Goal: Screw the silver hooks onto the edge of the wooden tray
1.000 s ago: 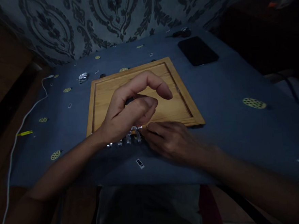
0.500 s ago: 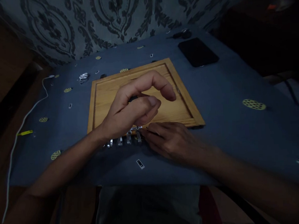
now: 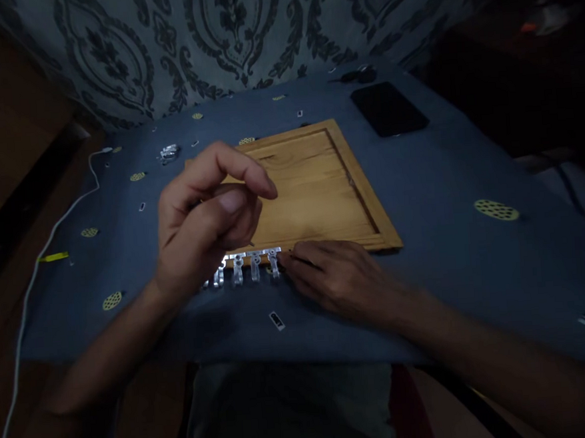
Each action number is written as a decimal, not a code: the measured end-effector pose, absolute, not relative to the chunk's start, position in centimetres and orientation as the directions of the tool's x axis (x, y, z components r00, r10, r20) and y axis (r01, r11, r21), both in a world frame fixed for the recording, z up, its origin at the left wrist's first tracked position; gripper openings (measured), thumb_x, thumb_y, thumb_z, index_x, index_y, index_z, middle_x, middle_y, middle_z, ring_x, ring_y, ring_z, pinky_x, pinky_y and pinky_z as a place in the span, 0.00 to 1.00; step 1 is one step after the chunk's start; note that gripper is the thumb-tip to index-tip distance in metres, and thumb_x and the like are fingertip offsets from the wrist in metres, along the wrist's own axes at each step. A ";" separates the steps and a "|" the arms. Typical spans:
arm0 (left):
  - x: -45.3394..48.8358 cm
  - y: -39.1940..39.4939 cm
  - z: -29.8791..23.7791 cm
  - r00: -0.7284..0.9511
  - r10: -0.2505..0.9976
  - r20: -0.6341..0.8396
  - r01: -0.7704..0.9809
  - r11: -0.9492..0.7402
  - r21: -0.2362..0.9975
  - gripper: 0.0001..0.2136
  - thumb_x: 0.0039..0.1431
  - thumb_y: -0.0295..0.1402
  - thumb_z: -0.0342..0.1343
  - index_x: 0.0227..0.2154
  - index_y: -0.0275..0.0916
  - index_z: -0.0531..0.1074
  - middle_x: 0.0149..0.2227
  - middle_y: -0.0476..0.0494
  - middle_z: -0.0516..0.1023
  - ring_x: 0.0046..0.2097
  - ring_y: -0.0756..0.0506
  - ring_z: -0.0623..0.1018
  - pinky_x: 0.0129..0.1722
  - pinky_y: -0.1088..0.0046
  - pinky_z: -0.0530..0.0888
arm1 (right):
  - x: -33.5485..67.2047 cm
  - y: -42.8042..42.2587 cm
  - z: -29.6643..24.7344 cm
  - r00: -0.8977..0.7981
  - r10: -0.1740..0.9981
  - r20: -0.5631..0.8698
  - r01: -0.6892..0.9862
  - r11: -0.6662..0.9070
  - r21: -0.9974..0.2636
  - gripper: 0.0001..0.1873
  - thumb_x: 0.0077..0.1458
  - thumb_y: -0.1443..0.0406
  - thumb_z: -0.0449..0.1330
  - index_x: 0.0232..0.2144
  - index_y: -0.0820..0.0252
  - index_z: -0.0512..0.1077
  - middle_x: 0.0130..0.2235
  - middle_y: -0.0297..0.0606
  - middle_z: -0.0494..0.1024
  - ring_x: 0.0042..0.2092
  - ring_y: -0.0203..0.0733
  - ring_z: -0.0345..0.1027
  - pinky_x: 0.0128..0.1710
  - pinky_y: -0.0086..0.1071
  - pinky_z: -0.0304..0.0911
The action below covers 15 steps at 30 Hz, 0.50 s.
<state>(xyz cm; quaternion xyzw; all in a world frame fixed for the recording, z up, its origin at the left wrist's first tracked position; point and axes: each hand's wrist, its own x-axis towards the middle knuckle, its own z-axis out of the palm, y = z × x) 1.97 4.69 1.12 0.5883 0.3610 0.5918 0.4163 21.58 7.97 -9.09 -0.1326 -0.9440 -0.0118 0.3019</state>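
Here, my left hand (image 3: 200, 219) is hovering, fingers curled, over the wooden board (image 3: 310, 184); my right hand (image 3: 337, 274) is lying beside the hook rail (image 3: 259, 252). Their grips I cannot tell.

On your table (image 3: 230, 330), frame centre: one panel (image 3: 310, 191); along its lower edge, one hook rail (image 3: 255, 253), your right hand (image 3: 341, 275) at its right end, your left hand (image 3: 206, 211) overlapping the panel's left part in view. Upper right: one flat device (image 3: 389, 108). Upper left: one small bundle (image 3: 169, 153). Far left: one cable (image 3: 54, 226).
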 end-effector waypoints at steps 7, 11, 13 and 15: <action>3.2 4.7 0.3 0.123 0.905 0.406 -0.209 -0.377 0.903 0.07 0.67 0.31 0.58 0.32 0.39 0.77 0.17 0.56 0.56 0.18 0.55 0.53 0.19 0.75 0.54 | 21.5 7.9 -9.0 -0.788 0.240 0.568 0.287 0.958 -0.006 0.14 0.70 0.70 0.51 0.40 0.65 0.77 0.32 0.39 0.79 0.31 0.40 0.70 0.29 0.36 0.64; 3.4 4.7 -0.2 0.105 0.926 0.362 -0.211 -0.334 0.918 0.07 0.67 0.31 0.57 0.33 0.39 0.77 0.18 0.55 0.57 0.19 0.53 0.54 0.20 0.74 0.55 | 21.5 7.9 -8.9 -0.778 0.218 0.589 0.273 0.962 0.005 0.13 0.69 0.71 0.51 0.40 0.67 0.77 0.32 0.39 0.78 0.31 0.40 0.70 0.29 0.36 0.64; 3.5 4.6 -0.4 0.091 0.935 0.342 -0.211 -0.318 0.924 0.07 0.66 0.29 0.55 0.33 0.39 0.77 0.18 0.55 0.57 0.19 0.53 0.55 0.20 0.74 0.55 | 21.5 7.9 -8.8 -0.772 0.210 0.600 0.267 0.964 0.006 0.13 0.68 0.71 0.51 0.39 0.67 0.77 0.32 0.39 0.78 0.30 0.40 0.70 0.29 0.36 0.65; 3.6 4.6 -0.5 0.086 0.941 0.326 -0.202 -0.304 0.931 0.08 0.64 0.26 0.54 0.33 0.40 0.77 0.18 0.55 0.57 0.19 0.53 0.55 0.20 0.74 0.56 | 21.5 7.9 -8.8 -0.770 0.212 0.601 0.269 0.963 0.006 0.14 0.68 0.72 0.51 0.38 0.67 0.77 0.32 0.39 0.78 0.30 0.40 0.70 0.29 0.36 0.65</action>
